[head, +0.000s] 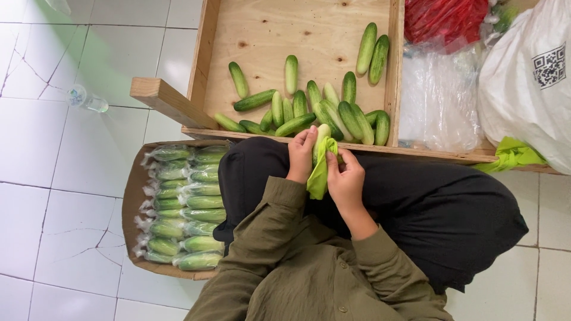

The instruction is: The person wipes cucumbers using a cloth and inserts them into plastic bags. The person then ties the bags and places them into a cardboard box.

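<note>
Cucumbers [309, 104] lie loose in the wooden tray [205, 53] at twelve o'clock from our hands. We grip one pale cucumber [322, 135] upright over our lap, at the tray's near edge: our left hand [301, 156] clasps it from nine o'clock, our right hand [345, 178] pinches a green cloth [318, 172] wrapped about its lower part from three o'clock. At eight o'clock a cardboard box [132, 202] holds rows of plastic-wrapped cucumbers [181, 214]. White sacks [526, 71] and a red bag [443, 21] sit at two o'clock.
</note>
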